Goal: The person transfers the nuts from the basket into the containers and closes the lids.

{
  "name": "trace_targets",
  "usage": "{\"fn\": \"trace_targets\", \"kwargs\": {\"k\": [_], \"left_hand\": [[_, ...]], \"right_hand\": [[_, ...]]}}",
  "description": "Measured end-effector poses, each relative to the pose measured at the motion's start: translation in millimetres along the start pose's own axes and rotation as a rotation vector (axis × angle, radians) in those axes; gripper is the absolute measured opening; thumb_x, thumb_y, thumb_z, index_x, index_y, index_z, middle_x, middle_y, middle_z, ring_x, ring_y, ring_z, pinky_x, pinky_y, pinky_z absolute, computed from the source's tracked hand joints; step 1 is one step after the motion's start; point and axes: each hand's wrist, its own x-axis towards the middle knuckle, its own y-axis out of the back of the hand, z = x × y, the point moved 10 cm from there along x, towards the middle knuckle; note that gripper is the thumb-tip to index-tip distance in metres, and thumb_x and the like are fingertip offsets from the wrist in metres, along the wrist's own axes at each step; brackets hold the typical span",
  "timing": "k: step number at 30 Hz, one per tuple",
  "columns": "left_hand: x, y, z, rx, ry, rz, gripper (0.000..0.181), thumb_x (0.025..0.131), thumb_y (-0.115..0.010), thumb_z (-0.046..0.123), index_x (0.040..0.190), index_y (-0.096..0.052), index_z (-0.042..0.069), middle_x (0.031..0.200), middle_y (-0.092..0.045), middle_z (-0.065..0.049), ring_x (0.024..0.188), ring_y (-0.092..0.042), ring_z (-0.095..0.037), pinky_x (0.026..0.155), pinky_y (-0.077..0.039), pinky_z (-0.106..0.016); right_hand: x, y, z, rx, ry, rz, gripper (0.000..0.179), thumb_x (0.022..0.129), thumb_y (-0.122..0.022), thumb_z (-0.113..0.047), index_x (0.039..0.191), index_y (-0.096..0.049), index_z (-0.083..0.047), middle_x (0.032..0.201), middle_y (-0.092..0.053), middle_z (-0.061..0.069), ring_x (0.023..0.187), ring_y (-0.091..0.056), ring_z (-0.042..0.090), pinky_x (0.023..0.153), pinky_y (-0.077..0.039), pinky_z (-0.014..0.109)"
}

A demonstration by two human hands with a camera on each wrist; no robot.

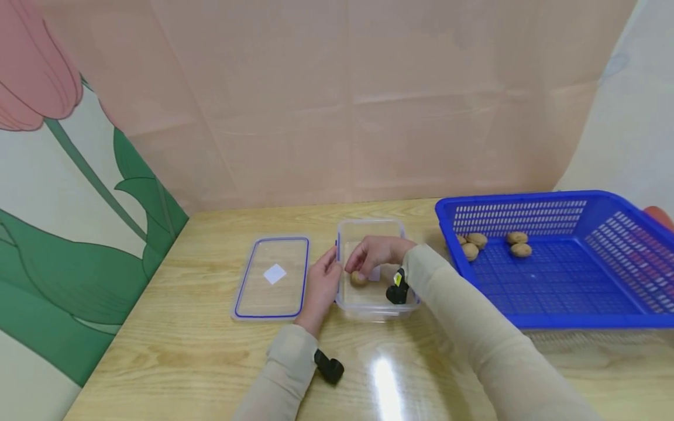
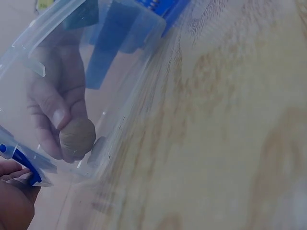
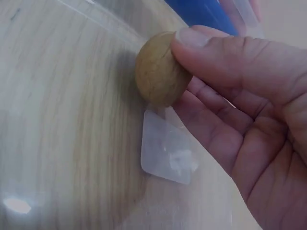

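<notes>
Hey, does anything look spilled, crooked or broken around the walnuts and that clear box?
Nothing stands out. The right hand pinches a walnut inside the clear box, the left hand touches its side, the lid lies flat beside it, and other walnuts sit in the blue basket. No spill or breakage shows.

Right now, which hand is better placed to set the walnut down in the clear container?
Probably the right hand: it pinches the walnut inside the clear container. The left hand is outside, at the container's left side.
</notes>
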Motion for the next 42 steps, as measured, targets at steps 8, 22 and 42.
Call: {"fn": "trace_targets", "kwargs": {"k": [8, 22, 42], "left_hand": [[1.2, 0.9, 1.0, -0.007, -0.007, 0.012, 0.045, 0.087, -0.050, 0.009, 0.132, -0.051, 0.010, 0.130, -0.055, -0.010, 0.119, -0.053, -0.020, 0.101, -0.045, -0.030], [2.1, -6.6, -0.4, -0.023, -0.009, -0.006, 0.044, 0.088, -0.050, 0.011, 0.133, -0.050, 0.012, 0.132, -0.053, -0.008, 0.120, -0.052, -0.019, 0.099, -0.046, -0.028], [3.3, -5.1, 0.2, 0.009, 0.001, -0.001, 0.045, 0.090, -0.048, 0.011, 0.134, -0.048, 0.010, 0.135, -0.051, -0.009, 0.123, -0.049, -0.021, 0.102, -0.043, -0.031]], "right_hand": [[-6.8, 20.3, -20.8, -0.071, 0.020, 0.043, 0.040, 0.077, -0.069, -0.001, 0.115, -0.060, 0.006, 0.117, -0.062, 0.020, 0.104, -0.060, 0.019, 0.097, -0.048, 0.034], [-65.9, 82.1, -46.0, -0.076, 0.060, 0.177, 0.046, 0.083, -0.066, -0.012, 0.125, -0.055, 0.000, 0.126, -0.057, 0.016, 0.117, -0.052, 0.028, 0.104, -0.042, 0.040], [-153.8, 128.7, -3.6, 0.009, 0.072, 0.372, 0.047, 0.084, -0.065, -0.013, 0.126, -0.052, 0.005, 0.113, -0.064, -0.010, 0.103, -0.058, 0.002, 0.089, -0.046, 0.014]]}}
